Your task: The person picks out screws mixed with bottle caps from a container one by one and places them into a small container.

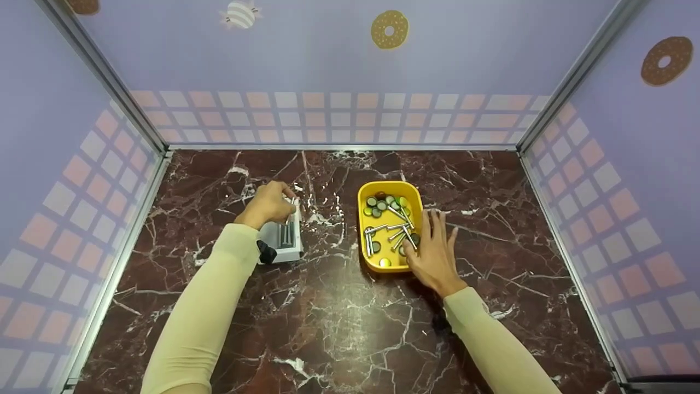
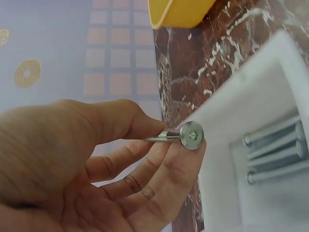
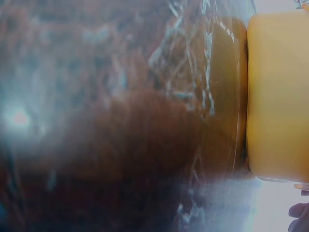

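Observation:
My left hand (image 1: 270,203) pinches a silver metal bolt (image 2: 192,135) between thumb and fingers. The bolt's flat round head, with a small recess in its middle, faces the left wrist camera. Below that hand is a white tray (image 1: 285,255), where several similar bolts (image 2: 270,131) lie side by side. My right hand (image 1: 435,257) rests at the right side of a yellow container (image 1: 383,268), fingers extended along its wall and the thumb over the rim. Inside the container are loose bolts (image 1: 368,244) and small round discs (image 1: 372,202), some grey, some gold or green.
Both containers stand on a dark red marbled tabletop (image 1: 339,323), the white one left of the yellow one. Lilac panels (image 1: 328,65) with printed squares and doughnuts enclose the back and both sides. Metal edging (image 1: 339,147) runs along the tabletop's back.

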Demonstrator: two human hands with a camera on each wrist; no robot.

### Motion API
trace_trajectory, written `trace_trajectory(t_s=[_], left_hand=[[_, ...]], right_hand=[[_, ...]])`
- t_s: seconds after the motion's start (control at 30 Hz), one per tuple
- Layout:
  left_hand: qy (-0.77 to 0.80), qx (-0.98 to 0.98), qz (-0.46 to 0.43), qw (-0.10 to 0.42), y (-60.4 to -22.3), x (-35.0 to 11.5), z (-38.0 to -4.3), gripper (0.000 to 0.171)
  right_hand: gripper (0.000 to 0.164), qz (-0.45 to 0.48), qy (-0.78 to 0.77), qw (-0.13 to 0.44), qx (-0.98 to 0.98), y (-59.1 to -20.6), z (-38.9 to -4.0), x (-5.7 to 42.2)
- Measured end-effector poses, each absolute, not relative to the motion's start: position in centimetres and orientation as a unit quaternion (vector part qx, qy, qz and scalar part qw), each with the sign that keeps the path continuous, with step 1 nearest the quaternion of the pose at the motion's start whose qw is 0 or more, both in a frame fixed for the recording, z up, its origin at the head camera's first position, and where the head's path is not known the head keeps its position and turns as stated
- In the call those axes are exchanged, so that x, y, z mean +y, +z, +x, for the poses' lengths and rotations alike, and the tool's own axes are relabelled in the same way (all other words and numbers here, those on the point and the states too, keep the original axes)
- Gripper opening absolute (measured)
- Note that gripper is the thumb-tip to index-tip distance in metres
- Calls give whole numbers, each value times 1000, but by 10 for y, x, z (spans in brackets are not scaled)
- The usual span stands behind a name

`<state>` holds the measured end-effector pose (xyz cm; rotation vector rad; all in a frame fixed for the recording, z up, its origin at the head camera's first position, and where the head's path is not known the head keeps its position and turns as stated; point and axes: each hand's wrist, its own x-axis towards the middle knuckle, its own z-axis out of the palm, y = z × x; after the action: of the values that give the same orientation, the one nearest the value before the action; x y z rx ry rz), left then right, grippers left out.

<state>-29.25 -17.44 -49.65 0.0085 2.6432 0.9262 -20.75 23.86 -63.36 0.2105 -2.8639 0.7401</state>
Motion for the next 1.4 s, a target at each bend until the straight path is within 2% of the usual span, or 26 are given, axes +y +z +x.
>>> trace_trajectory(t_s=[0.2, 0.43, 0.67, 0.87, 1.07, 1.17, 1.4], left_hand=[[316, 931, -9, 184, -501, -187, -291, 45], [285, 944, -3, 167, -508, -195, -286, 39], [248, 953, -16, 173, -518, -194, -292, 43], [202, 963, -32, 174, -521, -188, -291, 29], [181, 967, -33, 178, -524, -184, -287, 37], [171, 969, -30, 174, -547, -190, -302, 37], [154, 976, -5, 156, -656, -225, -371, 39]], right_hand=[[93, 72, 248, 87, -962, -634, -207, 238], [94, 75, 249, 90, -961, -634, -208, 239], [94, 72, 243, 87, -963, -634, -209, 239], [92, 73, 247, 93, -962, -635, -209, 238], [92, 71, 247, 96, -962, -635, -207, 238], [92, 71, 246, 95, -962, -635, -208, 237], [92, 69, 246, 94, -962, -635, -208, 238]])
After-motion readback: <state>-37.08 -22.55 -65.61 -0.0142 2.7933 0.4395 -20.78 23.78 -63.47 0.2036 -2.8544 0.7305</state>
